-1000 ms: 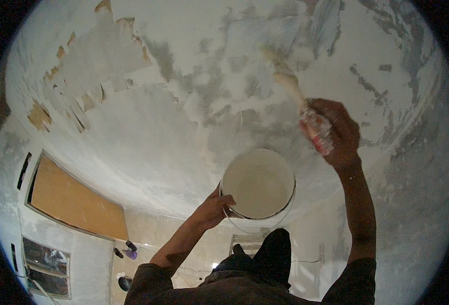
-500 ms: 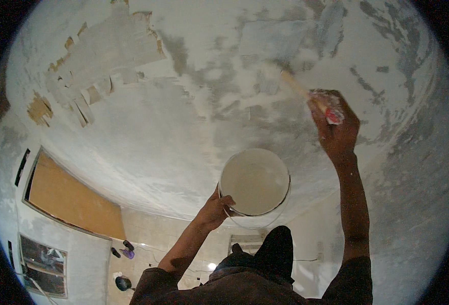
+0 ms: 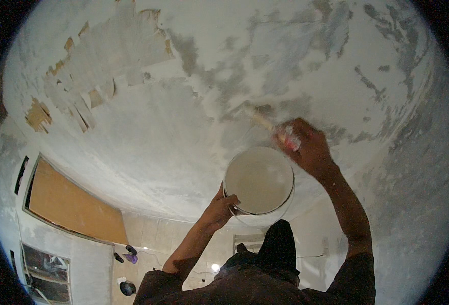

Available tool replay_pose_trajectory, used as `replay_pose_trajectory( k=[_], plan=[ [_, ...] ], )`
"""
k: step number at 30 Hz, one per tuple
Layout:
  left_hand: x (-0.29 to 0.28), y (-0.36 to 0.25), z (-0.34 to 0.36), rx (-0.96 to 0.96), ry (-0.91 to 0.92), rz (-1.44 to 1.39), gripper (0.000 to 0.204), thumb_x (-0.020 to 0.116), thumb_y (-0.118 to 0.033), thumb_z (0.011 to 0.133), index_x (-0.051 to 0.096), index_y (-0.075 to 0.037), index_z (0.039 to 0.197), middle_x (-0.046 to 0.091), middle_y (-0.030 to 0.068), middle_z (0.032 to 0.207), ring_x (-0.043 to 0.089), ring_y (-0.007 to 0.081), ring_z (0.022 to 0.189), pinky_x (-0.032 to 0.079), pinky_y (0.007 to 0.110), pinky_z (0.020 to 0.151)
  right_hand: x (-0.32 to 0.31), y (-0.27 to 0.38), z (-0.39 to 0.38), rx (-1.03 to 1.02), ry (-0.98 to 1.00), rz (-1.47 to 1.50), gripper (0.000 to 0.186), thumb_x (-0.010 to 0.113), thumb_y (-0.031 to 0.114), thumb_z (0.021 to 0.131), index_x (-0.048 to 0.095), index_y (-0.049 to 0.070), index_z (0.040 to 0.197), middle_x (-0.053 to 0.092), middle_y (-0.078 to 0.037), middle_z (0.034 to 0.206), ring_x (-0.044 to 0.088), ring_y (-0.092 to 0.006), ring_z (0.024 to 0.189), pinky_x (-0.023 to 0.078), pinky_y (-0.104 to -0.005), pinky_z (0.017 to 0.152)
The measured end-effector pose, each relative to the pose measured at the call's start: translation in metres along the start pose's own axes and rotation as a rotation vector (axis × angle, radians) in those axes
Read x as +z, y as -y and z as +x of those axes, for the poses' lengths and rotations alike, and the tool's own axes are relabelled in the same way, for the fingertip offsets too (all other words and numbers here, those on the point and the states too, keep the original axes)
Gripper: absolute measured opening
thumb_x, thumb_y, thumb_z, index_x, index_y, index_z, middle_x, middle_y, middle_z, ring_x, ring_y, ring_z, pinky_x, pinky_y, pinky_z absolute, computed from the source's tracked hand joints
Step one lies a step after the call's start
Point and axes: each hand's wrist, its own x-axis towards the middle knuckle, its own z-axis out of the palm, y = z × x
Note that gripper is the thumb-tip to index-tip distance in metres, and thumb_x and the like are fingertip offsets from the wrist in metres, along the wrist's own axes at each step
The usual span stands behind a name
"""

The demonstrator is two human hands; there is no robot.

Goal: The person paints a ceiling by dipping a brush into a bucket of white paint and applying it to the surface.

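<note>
My left hand [image 3: 219,209] is closed on the side of a white bucket [image 3: 259,180], its thumb over the rim. Pale liquid, like thin paint, covers the inside. A thin wire handle hangs below the bucket. Just above and right of it, my right hand [image 3: 305,145] grips a paintbrush, blurred by motion. The brush [image 3: 263,121] has a pale handle with red near my fingers, and its head points up and left at the wall. The bristles are too smeared to make out. Ahead, the wall [image 3: 148,122] is patchy white and grey.
Torn, peeling patches [image 3: 39,116] mark the wall at upper left. An orange-brown door panel [image 3: 74,198] and a window [image 3: 45,269] are at left. Far below on the tiled floor lie dark shoes [image 3: 131,249], a purple item [image 3: 130,258] and a black pot-like container [image 3: 127,288].
My right hand has moved down and left with the paintbrush, closer to the bucket. The bucket and my left hand have shifted only slightly right in view.
</note>
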Motion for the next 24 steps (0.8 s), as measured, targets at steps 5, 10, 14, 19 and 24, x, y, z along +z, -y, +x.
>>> replay_pose_trajectory(
  k=[5,10,14,19,24],
  plan=[
    [-0.004,0.001,0.002,-0.008,0.024,-0.027,0.085,0.049,0.001,0.075,0.011,-0.016,0.149,0.035,0.0167,0.140,0.044,0.0339,0.125,0.050,0.049,0.097,-0.029,0.000,0.028,-0.037,-0.387,-0.016,0.028,0.074,0.018,0.080,0.061,0.007,0.102,0.065,-0.010,0.095,0.067,-0.0271,0.083,0.055,-0.0357,0.072],
    [-0.007,-0.001,0.000,0.018,0.008,-0.012,0.087,0.049,0.002,0.074,0.010,-0.016,0.149,0.037,0.0160,0.139,0.044,0.0333,0.125,0.051,0.048,0.095,-0.032,-0.002,0.029,-0.171,-0.470,-0.138,0.025,0.069,0.009,0.083,0.061,0.006,0.107,0.064,-0.011,0.101,0.067,-0.0248,0.090,0.056,-0.0331,0.075],
    [-0.007,0.004,0.001,-0.025,0.003,-0.020,0.087,0.050,0.003,0.073,0.012,-0.018,0.149,0.038,0.0153,0.139,0.043,0.0327,0.126,0.051,0.048,0.095,-0.018,-0.006,0.004,0.026,-0.064,-0.033,0.036,0.066,0.009,0.081,0.054,0.010,0.115,0.059,-0.014,0.109,0.065,-0.0306,0.086,0.055,-0.0391,0.071],
    [-0.008,0.022,-0.002,-0.010,-0.051,-0.015,0.085,0.052,-0.001,0.074,0.015,-0.019,0.149,0.040,0.0147,0.137,0.047,0.0315,0.120,0.052,0.047,0.092,0.013,-0.002,-0.022,0.117,-0.185,0.266,0.030,0.071,0.013,0.083,0.058,0.006,0.109,0.062,-0.013,0.100,0.065,-0.0299,0.085,0.053,-0.0358,0.071],
    [-0.015,0.039,0.000,-0.029,-0.073,-0.028,0.083,0.051,0.001,0.075,0.016,-0.018,0.148,0.040,0.0142,0.136,0.048,0.0315,0.118,0.052,0.049,0.091,0.056,0.007,-0.027,0.232,-0.230,0.281,0.029,0.074,0.022,0.082,0.061,0.007,0.103,0.064,-0.013,0.097,0.066,-0.0296,0.084,0.053,-0.0366,0.072]
  ],
)
